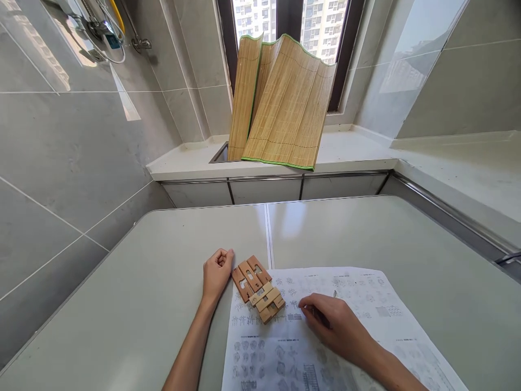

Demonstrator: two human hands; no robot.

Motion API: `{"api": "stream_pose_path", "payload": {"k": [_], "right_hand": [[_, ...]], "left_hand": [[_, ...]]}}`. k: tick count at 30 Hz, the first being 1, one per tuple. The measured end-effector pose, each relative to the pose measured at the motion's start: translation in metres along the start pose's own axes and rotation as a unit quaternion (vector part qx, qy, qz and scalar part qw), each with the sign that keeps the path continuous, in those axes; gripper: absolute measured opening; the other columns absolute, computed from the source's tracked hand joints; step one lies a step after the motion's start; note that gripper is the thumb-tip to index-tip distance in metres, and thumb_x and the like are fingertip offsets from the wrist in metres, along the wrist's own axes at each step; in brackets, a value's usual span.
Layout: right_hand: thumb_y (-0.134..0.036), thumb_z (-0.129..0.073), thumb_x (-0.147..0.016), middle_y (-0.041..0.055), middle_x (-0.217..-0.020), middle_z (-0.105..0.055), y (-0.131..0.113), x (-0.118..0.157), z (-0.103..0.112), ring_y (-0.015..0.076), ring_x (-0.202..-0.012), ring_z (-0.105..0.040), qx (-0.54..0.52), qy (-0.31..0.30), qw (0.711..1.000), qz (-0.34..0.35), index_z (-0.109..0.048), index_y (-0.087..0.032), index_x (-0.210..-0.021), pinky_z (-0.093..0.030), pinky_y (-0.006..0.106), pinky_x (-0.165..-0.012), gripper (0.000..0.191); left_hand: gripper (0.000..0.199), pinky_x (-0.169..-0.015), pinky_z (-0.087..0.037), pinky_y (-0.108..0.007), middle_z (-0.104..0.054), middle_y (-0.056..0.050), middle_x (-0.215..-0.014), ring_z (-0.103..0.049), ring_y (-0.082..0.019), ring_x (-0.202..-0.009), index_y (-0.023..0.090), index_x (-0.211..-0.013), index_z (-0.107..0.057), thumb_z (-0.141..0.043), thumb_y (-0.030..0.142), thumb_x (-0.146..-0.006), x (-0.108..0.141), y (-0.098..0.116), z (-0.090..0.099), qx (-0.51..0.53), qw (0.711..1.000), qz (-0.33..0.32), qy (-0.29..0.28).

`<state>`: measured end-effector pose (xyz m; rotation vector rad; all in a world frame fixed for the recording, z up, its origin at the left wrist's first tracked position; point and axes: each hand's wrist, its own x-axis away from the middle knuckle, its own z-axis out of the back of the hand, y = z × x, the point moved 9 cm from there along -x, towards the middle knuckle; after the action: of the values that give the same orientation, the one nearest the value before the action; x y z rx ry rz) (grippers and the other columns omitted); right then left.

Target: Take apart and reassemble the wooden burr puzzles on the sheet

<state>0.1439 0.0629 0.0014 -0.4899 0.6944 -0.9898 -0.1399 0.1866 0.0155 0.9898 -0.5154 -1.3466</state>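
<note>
A flat wooden block assembly point(259, 289), made of reddish pieces with cut-out slots and paler pieces, lies across the upper left part of a large printed sheet point(342, 336). Just left of it, my left hand point(217, 272) rests on the table with its fingers curled in; whether anything is inside them is hidden. Over the middle of the sheet is my right hand point(331, 320), right of the blocks and apart from them. Its fingers are bent and pressed together, and a thin tip shows above the knuckles. What they hold is too small to name.
The pale table point(163, 304) has a seam down its middle. Behind it, a folded bamboo mat point(288, 108) leans against the window on a white ledge point(354, 152). Grey tiled walls stand on both sides, with pipes and a device point(97, 32) at the upper left.
</note>
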Motion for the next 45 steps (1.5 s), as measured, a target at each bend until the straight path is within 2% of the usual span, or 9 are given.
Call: {"api": "stream_pose_path", "payload": {"k": [17, 25, 45], "right_hand": [[-0.017, -0.045, -0.100, 0.0028, -0.079, -0.071, -0.007, -0.003, 0.004, 0.0170, -0.064, -0.064, 0.005, 0.009, 1.000, 0.030, -0.061, -0.024, -0.102, -0.045, 0.027, -0.057, 0.018], [-0.018, -0.044, -0.100, 0.0042, -0.083, -0.072, -0.007, -0.001, -0.002, 0.0184, -0.068, -0.065, 0.020, -0.010, 0.999, 0.031, -0.062, -0.024, -0.102, -0.048, 0.030, -0.062, 0.019], [-0.021, -0.049, -0.100, 0.0028, -0.083, -0.071, -0.001, -0.004, -0.005, 0.0173, -0.067, -0.064, -0.007, -0.029, 0.999, -0.018, -0.063, -0.025, -0.098, -0.047, 0.030, -0.062, 0.015]], "left_hand": [[0.043, -0.054, -0.030, -0.022, -0.035, 0.006, -0.058, -0.033, -0.012, -0.055, 0.021, -0.063, -0.047, -0.056, 0.053, -0.090, 0.000, 0.000, -0.001, -0.022, 1.000, 0.011, -0.007], [0.041, -0.054, -0.030, -0.023, -0.037, 0.006, -0.056, -0.035, -0.012, -0.054, 0.021, -0.062, -0.047, -0.056, 0.051, -0.090, 0.002, 0.003, -0.004, -0.034, 0.999, 0.004, -0.015], [0.040, -0.054, -0.031, -0.023, -0.039, 0.006, -0.053, -0.037, -0.012, -0.053, 0.022, -0.062, -0.046, -0.056, 0.050, -0.089, 0.006, 0.012, -0.004, -0.049, 0.999, 0.004, -0.024]]}}
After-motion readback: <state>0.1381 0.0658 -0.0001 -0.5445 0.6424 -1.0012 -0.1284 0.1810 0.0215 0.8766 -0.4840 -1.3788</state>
